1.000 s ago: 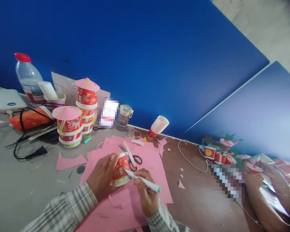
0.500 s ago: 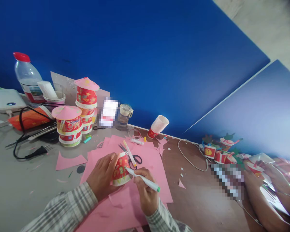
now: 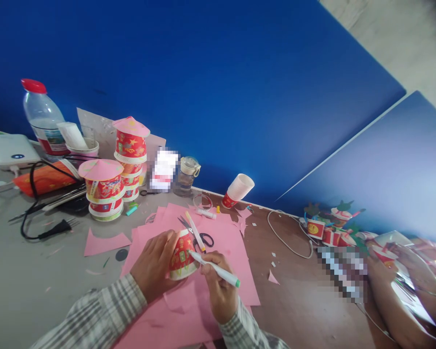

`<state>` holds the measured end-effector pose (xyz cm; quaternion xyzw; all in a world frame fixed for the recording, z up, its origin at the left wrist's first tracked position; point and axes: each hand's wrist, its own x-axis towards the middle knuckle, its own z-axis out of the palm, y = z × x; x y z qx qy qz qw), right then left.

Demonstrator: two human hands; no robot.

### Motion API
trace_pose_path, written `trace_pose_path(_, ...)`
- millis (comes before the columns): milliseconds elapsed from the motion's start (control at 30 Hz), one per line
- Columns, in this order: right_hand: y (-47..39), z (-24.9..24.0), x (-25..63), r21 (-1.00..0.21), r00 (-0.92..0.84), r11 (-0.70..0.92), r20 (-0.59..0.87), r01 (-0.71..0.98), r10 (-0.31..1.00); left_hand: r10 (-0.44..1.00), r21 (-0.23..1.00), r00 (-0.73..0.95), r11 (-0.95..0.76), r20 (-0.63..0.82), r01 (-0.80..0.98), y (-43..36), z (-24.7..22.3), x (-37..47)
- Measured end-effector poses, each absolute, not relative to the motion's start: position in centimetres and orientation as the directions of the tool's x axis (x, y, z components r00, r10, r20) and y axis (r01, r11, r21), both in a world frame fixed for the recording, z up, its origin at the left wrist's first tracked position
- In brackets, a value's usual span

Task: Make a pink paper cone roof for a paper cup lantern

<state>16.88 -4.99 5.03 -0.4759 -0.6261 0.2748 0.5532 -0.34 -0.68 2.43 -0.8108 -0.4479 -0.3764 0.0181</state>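
A red paper cup with a pale rim rests upside down, tilted a little, over pink paper sheets. Wrapped round its left side is my left hand. My right hand grips a white marker with a green end, its tip at the cup's right side. Just beyond the cup lie black-handled scissors, partly under a slim white and yellow pen. The cup hides part of the scissors.
Two stacked cup towers with pink cone roofs stand at left, near a bottle and black cable. Behind are a glass jar and stacked cups. Another person's hands work at far right.
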Motion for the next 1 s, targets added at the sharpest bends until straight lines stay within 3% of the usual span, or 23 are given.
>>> trace_pose_path(1000,-5.01,5.17,17.03,-0.879,0.041,0.387,0.413,0.280,0.910,0.715,0.308,0.319,-0.598,0.622,0.740,-0.53,2.26,-0.35)
